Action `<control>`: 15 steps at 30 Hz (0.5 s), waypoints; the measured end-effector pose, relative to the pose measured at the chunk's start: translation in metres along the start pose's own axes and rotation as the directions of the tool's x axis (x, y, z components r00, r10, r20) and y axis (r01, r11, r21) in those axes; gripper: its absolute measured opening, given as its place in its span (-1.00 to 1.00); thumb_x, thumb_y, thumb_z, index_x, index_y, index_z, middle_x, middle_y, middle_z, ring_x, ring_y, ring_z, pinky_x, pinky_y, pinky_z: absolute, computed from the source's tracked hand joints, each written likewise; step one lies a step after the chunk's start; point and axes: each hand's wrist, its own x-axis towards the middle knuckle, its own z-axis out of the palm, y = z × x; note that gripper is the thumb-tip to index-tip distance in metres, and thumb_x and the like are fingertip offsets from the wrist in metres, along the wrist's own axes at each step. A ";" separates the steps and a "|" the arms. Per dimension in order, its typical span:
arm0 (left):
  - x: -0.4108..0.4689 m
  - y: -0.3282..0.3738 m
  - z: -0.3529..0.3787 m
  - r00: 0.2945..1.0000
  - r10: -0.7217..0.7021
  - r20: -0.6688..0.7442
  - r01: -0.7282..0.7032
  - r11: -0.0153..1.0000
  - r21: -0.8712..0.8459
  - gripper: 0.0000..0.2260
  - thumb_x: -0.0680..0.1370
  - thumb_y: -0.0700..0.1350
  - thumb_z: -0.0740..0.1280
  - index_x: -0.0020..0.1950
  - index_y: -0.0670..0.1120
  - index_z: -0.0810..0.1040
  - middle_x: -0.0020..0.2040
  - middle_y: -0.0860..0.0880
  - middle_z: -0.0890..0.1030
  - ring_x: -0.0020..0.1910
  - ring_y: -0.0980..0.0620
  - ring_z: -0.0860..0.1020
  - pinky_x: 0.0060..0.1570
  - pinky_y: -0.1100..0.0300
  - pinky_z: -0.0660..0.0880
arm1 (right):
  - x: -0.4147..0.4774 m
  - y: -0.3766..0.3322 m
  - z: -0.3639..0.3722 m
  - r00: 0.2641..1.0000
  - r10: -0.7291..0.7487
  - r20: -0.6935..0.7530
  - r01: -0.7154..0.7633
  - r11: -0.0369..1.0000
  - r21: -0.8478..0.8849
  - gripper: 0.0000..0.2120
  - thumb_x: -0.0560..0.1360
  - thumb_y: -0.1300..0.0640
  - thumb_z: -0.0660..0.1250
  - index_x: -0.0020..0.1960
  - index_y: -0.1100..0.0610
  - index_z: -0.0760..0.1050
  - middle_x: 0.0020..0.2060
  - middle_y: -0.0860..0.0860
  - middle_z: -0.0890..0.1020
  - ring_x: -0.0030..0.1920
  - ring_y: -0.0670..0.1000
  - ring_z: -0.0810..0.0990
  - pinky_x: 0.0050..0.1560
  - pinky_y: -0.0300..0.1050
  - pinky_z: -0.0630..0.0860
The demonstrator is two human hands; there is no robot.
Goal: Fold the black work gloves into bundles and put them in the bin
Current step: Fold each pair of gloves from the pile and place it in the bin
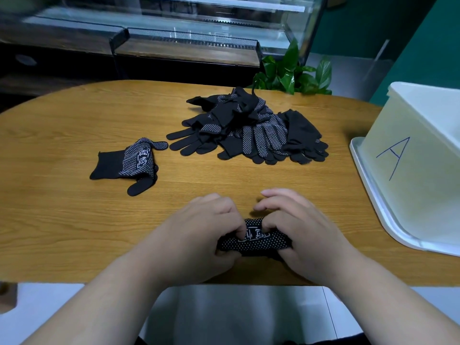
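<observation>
Both hands work at the near edge of the wooden tabletop (74,220). The left hand (206,227) and the right hand (298,227) sit close together, fingers curled round a rolled black glove bundle (261,241), thumbs pinching its middle. The step in hand appears to be the folding or tucking of this bundle, which looks nearly closed but not let go. The next move likely calls for finishing the tuck so the roll holds, then carrying it right and lifting it over the wall of the white bin (403,185). That bin stands at the tabletop's right edge on a white tray (382,195) and bears a blue hand-drawn letter A; its inside cannot be seen. Much work seems left: a large loose pile of gloves (251,130) lies beyond the hands, black knit with white grip dots, fingers splayed. A smaller half-folded glove (129,163) lies apart to the left, cuff pointing left, with white printed characters. The held bundle shows the same dots and print.
</observation>
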 end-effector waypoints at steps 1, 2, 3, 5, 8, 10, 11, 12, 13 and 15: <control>0.000 -0.001 0.001 1.000 -0.007 -0.007 0.007 1.000 -0.001 -0.81 0.39 0.09 0.39 -0.04 0.17 0.48 -0.07 0.22 0.46 -0.05 0.15 0.40 -0.05 0.22 0.41 | -0.001 0.000 0.000 1.000 0.012 0.001 -0.012 1.000 0.021 -0.63 0.32 0.25 0.39 0.01 -0.08 0.41 0.21 -0.08 0.57 0.42 0.05 0.40 0.29 0.15 0.47; 0.001 -0.003 0.001 1.000 -0.021 -0.012 0.021 1.000 0.001 -0.81 0.39 0.05 0.41 -0.04 0.16 0.49 -0.07 0.21 0.47 -0.05 0.13 0.42 -0.04 0.17 0.44 | -0.001 0.000 0.000 1.000 0.023 -0.006 -0.022 0.999 0.042 -0.68 0.35 0.21 0.40 0.01 -0.07 0.43 0.20 -0.08 0.56 0.42 0.04 0.40 0.29 0.14 0.47; 0.001 -0.005 0.001 0.999 -0.037 -0.017 0.037 0.999 0.005 -0.82 0.40 0.02 0.42 -0.04 0.16 0.50 -0.06 0.20 0.48 -0.05 0.12 0.44 -0.04 0.13 0.46 | -0.001 0.000 0.000 0.999 0.029 -0.019 -0.028 0.998 0.059 -0.75 0.38 0.18 0.37 0.00 -0.06 0.45 0.20 -0.08 0.56 0.42 0.04 0.41 0.29 0.12 0.47; 0.003 -0.009 0.002 0.997 -0.071 -0.026 0.070 0.998 -0.003 -0.83 0.41 -0.01 0.42 -0.03 0.14 0.52 -0.05 0.20 0.49 -0.03 0.11 0.45 -0.01 0.07 0.49 | 0.000 -0.002 -0.001 0.999 0.036 -0.032 -0.033 0.996 0.086 -0.79 0.39 0.18 0.37 0.00 -0.01 0.50 0.20 -0.08 0.56 0.42 0.03 0.41 0.31 0.09 0.46; 0.004 -0.012 0.003 0.993 -0.114 -0.023 0.113 0.993 -0.024 -0.82 0.41 -0.02 0.43 -0.03 0.13 0.53 -0.04 0.20 0.49 -0.01 0.12 0.45 0.02 0.06 0.48 | -0.004 -0.005 -0.005 0.999 0.053 0.010 -0.054 0.992 0.116 -0.73 0.35 0.18 0.42 0.05 0.04 0.56 0.26 -0.08 0.54 0.47 0.00 0.35 0.37 0.02 0.40; 0.005 -0.013 0.003 0.991 -0.133 -0.031 0.132 0.991 -0.026 -0.82 0.42 -0.01 0.43 -0.03 0.15 0.52 -0.03 0.21 0.48 -0.01 0.13 0.44 0.02 0.06 0.48 | -0.007 -0.007 -0.009 0.996 0.081 0.048 -0.087 0.986 0.143 -0.68 0.38 0.02 0.42 0.11 0.02 0.57 0.31 -0.11 0.49 0.50 -0.04 0.29 0.41 -0.06 0.33; 0.006 -0.013 0.003 0.989 -0.141 -0.036 0.140 0.990 -0.028 -0.83 0.42 0.00 0.43 -0.04 0.15 0.51 -0.03 0.21 0.48 0.00 0.13 0.43 0.02 0.06 0.48 | -0.008 -0.008 -0.010 0.994 0.094 0.052 -0.100 0.984 0.148 -0.66 0.39 -0.08 0.43 0.13 0.00 0.57 0.32 -0.12 0.48 0.50 -0.06 0.29 0.42 -0.12 0.30; 0.006 -0.013 0.003 0.988 -0.148 -0.042 0.147 0.989 -0.029 -0.83 0.42 0.01 0.43 -0.04 0.16 0.51 -0.03 0.21 0.48 0.01 0.12 0.43 0.03 0.05 0.47 | -0.008 -0.008 -0.010 0.994 0.105 0.034 -0.109 0.984 0.142 -0.65 0.40 -0.15 0.42 0.12 -0.01 0.59 0.30 -0.11 0.48 0.47 -0.07 0.31 0.42 -0.18 0.28; 0.006 -0.014 0.003 0.987 -0.152 -0.050 0.151 0.988 -0.029 -0.83 0.41 0.01 0.44 -0.04 0.16 0.52 -0.03 0.21 0.48 0.03 0.12 0.44 0.04 0.04 0.47 | -0.008 -0.008 -0.009 0.993 0.116 -0.009 -0.114 0.986 0.123 -0.67 0.43 -0.18 0.41 0.09 -0.02 0.62 0.26 -0.10 0.51 0.42 -0.07 0.37 0.38 -0.24 0.28; 0.005 -0.014 0.003 0.986 -0.148 -0.076 0.147 0.989 -0.018 -0.84 0.40 0.01 0.48 -0.07 0.14 0.56 0.03 0.20 0.49 0.13 0.09 0.42 0.15 0.00 0.41 | -0.007 -0.009 -0.006 0.982 0.132 -0.132 -0.123 0.990 0.072 -0.78 0.46 -0.10 0.40 0.00 0.01 0.66 0.13 -0.07 0.55 0.24 -0.03 0.47 0.26 -0.24 0.37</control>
